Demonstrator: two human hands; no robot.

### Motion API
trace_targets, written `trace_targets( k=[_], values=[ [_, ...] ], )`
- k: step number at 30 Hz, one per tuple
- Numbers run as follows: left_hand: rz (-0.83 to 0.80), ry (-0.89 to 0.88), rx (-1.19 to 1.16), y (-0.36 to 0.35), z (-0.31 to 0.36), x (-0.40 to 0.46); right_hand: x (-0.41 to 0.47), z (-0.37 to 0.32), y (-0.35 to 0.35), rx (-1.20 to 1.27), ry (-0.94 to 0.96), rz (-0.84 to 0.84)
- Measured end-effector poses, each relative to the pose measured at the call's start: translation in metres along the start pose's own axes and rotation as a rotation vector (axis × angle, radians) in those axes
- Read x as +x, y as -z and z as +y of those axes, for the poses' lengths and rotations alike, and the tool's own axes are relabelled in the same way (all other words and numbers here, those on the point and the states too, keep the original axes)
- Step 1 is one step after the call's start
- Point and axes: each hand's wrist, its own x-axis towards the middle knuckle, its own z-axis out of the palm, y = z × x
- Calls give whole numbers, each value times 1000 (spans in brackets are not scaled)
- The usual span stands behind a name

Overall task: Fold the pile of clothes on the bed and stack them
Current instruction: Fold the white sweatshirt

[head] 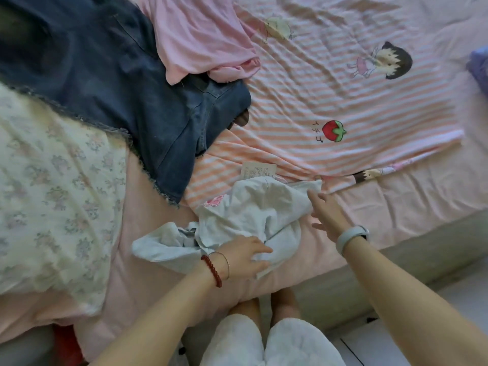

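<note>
— Pale blue garment [245, 215] crumpled on the bed [396, 207], at the near edge, just in front of the knees. Long axis running lower left to upper right.

— Left hand [244, 257]?

— Resting on the near, lower edge of it, fingers [261, 249] fairly straight, pressing more than gripping.

— Right hand [330, 211]?

— At the far right corner, fingers spread wide, holding nothing, touching or just beside the cloth; cannot tell which.

— Nearer hand for the spread?

— Probably right: corner lying directly under it. Denim skirt [111, 83], pink top [200, 35] and striped shirt [343, 88] waiting beyond, unfolded.
</note>
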Motion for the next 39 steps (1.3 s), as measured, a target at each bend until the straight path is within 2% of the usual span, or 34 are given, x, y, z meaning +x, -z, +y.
trace_targets(
  k=[1,2,5,6,7,10,12,14,16,17,18,19,21,22,24,26,29,33,36,39],
  values=[
    [-1,-21,-42,-8,8,-1,3,-2,-8,5,-19,-26],
    [84,-27,-83,-16,12,-3,5,-3,-17,-99,31,-28],
    [699,71,-94,-13,2,-11,8,-2,-39,-685,392,66],
    [829,139,-71,-8,-9,-10,9,-2,-47,-794,507,75],
    [851,226,-43,0,-19,-10,11,-3,-55,-861,583,54],
    [581,451,45,17,-48,-6,14,1,-71,-880,665,-61],
    [447,486,84,21,-51,-3,12,12,-60,-857,795,-81],
    [406,347,83,16,-43,-1,0,34,-32,-902,981,-58],
    [250,172,53,3,-21,-3,-12,65,3,-1033,1122,-87],
    [161,118,0,-7,-10,-4,-15,81,22,-1164,1102,-175],
    [120,84,-64,-16,0,-3,-17,96,39,-1293,978,-294],
    [165,68,-120,-24,6,-1,-16,112,54,-1362,801,-367],
    [435,87,-148,-28,6,8,-10,130,73,-1191,434,-381],
    [559,128,-102,-26,2,15,-5,132,74,-1038,342,-312],
    [649,261,58,-18,-8,32,2,122,68,-779,298,-119],
    [596,371,145,-8,-16,51,15,107,56,-558,263,5],
    [479,450,182,1,-21,81,39,87,39,-309,146,-2],
    [458,566,87,10,-26,103,55,91,19,-326,54,-9],
    [499,412,-37,10,-21,101,48,106,17,-339,108,121],
    [665,215,-111,17,-9,80,31,115,36,-235,160,190]
  ],
)
